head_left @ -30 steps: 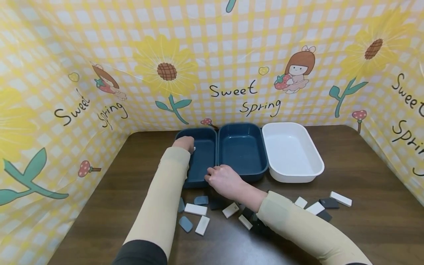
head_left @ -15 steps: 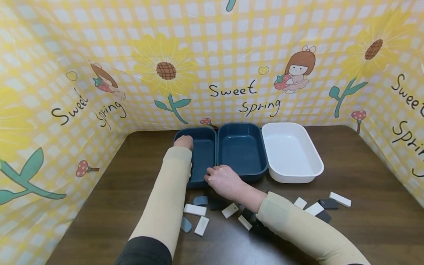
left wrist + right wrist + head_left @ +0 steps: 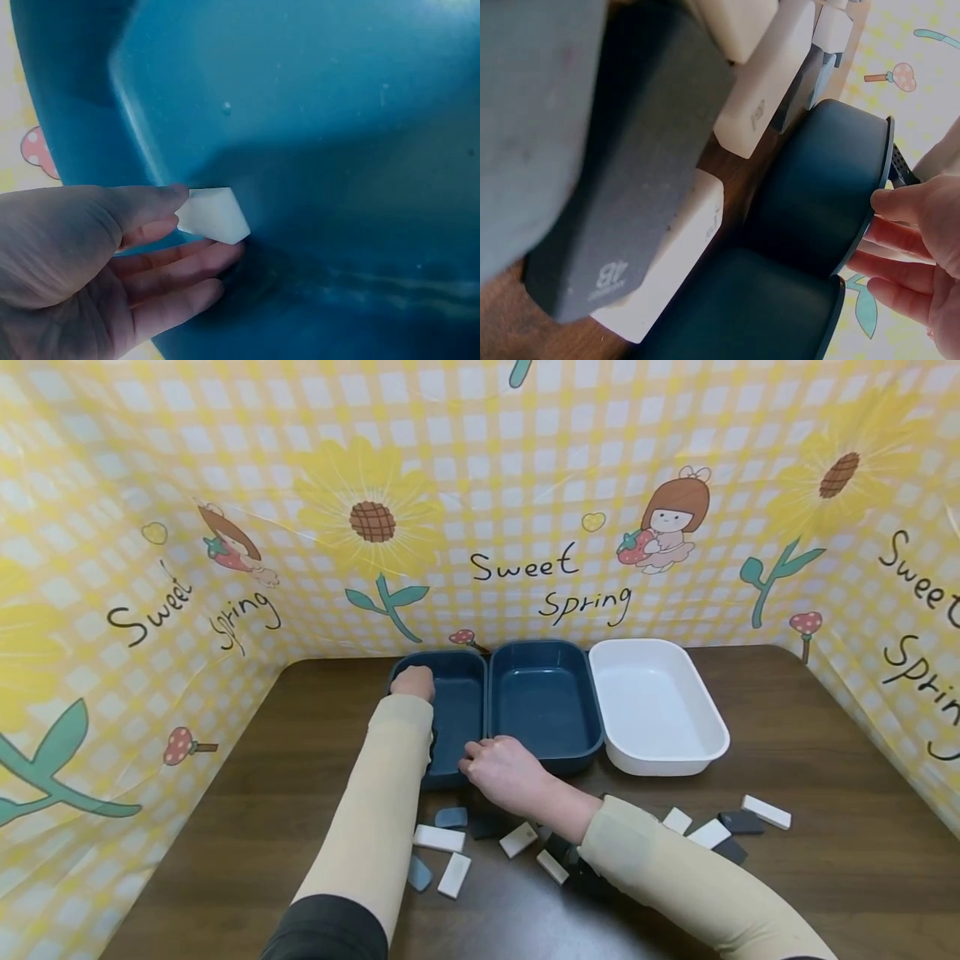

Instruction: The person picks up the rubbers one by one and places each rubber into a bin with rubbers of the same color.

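Note:
My left hand reaches into the far left part of the left blue tray. In the left wrist view it pinches a white eraser between thumb and fingers, close over the tray's floor; the head view hides this eraser behind the hand. My right hand is at the near right corner of the same tray. There, in the right wrist view, its thumb and fingers grip the rim. Below my right hand lie white erasers, blue erasers and dark ones, one marked 4B.
A second blue tray stands beside the left one, and a white tray beside that. More white erasers and dark erasers lie at the right. A yellow checked cloth rises behind the brown table.
My left hand has moved slightly farther back and left in the left tray, and the eraser in it has gone out of the head view. My right hand stays at the rim.

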Demonstrator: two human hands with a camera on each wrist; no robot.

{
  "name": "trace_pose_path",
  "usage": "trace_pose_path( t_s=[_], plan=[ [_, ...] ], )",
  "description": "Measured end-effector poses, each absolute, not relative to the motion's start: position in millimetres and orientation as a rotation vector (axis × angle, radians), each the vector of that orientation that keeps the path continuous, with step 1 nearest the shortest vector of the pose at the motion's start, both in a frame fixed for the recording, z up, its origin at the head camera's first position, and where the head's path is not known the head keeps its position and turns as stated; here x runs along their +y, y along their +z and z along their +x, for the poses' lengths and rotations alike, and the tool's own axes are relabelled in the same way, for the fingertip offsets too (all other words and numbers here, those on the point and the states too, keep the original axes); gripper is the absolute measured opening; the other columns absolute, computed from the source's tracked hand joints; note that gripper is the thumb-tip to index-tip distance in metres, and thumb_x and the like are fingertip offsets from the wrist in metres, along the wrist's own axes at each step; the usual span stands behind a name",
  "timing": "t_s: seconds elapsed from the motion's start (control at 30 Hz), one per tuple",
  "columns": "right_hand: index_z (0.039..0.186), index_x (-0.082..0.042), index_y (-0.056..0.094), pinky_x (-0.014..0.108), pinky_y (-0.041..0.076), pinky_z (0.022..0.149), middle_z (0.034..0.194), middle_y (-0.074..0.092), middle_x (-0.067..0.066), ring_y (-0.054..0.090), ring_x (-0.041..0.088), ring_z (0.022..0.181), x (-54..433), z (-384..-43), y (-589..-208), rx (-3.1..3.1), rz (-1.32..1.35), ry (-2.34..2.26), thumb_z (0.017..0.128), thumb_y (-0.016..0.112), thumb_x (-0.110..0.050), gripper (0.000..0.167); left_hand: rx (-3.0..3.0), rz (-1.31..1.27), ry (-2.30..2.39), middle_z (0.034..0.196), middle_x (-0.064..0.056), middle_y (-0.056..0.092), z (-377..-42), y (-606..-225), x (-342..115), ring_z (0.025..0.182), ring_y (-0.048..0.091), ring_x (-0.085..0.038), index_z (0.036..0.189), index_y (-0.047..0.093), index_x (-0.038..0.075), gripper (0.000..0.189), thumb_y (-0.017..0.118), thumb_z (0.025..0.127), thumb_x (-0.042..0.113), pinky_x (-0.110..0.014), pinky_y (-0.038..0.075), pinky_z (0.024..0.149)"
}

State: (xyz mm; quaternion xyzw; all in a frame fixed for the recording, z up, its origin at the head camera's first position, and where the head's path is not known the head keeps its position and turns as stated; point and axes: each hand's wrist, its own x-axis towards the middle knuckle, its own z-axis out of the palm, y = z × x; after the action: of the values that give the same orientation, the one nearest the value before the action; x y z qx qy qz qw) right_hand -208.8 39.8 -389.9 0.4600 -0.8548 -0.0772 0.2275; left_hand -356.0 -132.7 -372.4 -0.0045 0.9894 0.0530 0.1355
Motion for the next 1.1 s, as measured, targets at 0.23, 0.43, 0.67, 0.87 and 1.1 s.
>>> trace_pose_path(
  t_s=[0.23, 0.43, 0.67, 0.87, 1.1],
  plan=[
    [0.091, -0.018, 0.078, 0.021, 0.039, 0.049, 0.076, 0.062, -0.002, 0.058, 0.009, 0.064, 41.3, -209.9, -387.8, -2.350, 1.272, -0.209, 0.089, 0.067, -0.006, 0.017, 2.884, 0.089, 0.091, 0.096, -0.018, 0.066, -357.7, -357.6, -131.2, 0.073, 0.059, -0.025, 0.108, 0.066, -0.002, 0.027, 0.040, 0.102, 0.004, -0.039, 0.048, 0.068],
    [0.094, -0.018, 0.078, 0.021, 0.040, 0.050, 0.078, 0.063, -0.002, 0.060, 0.009, 0.066, 41.0, -209.1, -386.5, -2.379, 1.283, -0.217, 0.090, 0.066, -0.006, 0.017, 2.839, 0.218, 0.105, 0.092, -0.016, 0.058, -361.9, -340.6, -141.3, 0.074, 0.049, -0.024, 0.104, 0.064, -0.003, 0.023, 0.042, 0.100, 0.003, -0.037, 0.043, 0.069],
    [0.097, -0.017, 0.078, 0.020, 0.043, 0.053, 0.081, 0.065, -0.001, 0.061, 0.010, 0.069, 40.1, -207.9, -385.6, -2.411, 1.293, -0.216, 0.091, 0.066, -0.007, 0.017, 2.881, 0.399, 0.106, 0.077, -0.010, 0.053, -359.0, -330.6, -163.0, 0.069, 0.050, -0.024, 0.094, 0.062, -0.003, 0.015, 0.058, 0.097, 0.011, -0.037, 0.043, 0.066],
    [0.099, -0.018, 0.078, 0.020, 0.043, 0.054, 0.083, 0.065, -0.001, 0.062, 0.009, 0.071, 40.0, -208.1, -386.2, -2.422, 1.291, -0.221, 0.092, 0.066, -0.008, 0.017, 2.945, 0.552, 0.171, 0.080, -0.009, 0.058, -348.5, -330.7, -182.2, 0.072, 0.055, -0.024, 0.096, 0.056, 0.003, 0.013, 0.061, 0.096, 0.014, -0.037, 0.046, 0.067],
    [0.098, -0.017, 0.078, 0.020, 0.042, 0.052, 0.082, 0.065, -0.001, 0.061, 0.009, 0.069, 40.3, -208.2, -387.2, -2.410, 1.285, -0.208, 0.091, 0.066, -0.007, 0.018, 3.033, 0.609, 0.227, 0.091, -0.012, 0.062, -317.7, -325.2, -199.2, 0.078, 0.058, -0.025, 0.103, 0.057, 0.003, 0.019, 0.061, 0.097, 0.020, -0.041, 0.049, 0.071]
  ],
)
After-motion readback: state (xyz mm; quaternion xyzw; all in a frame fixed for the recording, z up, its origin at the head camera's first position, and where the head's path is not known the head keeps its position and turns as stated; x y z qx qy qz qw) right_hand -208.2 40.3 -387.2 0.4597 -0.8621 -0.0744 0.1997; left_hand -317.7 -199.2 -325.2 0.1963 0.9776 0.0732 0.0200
